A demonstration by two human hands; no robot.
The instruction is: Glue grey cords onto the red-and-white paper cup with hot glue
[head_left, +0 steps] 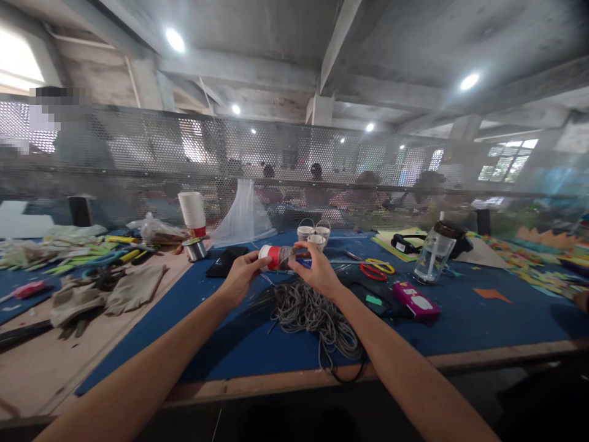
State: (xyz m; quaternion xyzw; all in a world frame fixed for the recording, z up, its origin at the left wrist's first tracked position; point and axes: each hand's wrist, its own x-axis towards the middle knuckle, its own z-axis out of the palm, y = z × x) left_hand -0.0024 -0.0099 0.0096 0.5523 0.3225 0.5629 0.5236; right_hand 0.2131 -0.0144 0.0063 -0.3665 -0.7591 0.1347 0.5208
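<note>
A red and white paper cup [275, 258] lies on its side in the air, grey cord [286, 256] wound round its right end. Its white end is gripped between the thumb and fingers of my left hand [240, 277]. At the corded end, the thumb and fingers of my right hand [319, 271] close round the cup; whether they also pinch the loose cord I cannot tell. Below both hands a tangled heap of grey cord [315, 316] spreads over the blue mat [221, 350] to the table's front edge.
Behind my hands stand small white cups with handles [316, 233]. Scissors [375, 270], a purple box [416, 302] and a clear bottle [432, 255] are to the right. Leftward are stacked paper cups [191, 212], a wire spool [195, 249] and gloves [135, 288]. A perforated metal screen [285, 153] runs behind.
</note>
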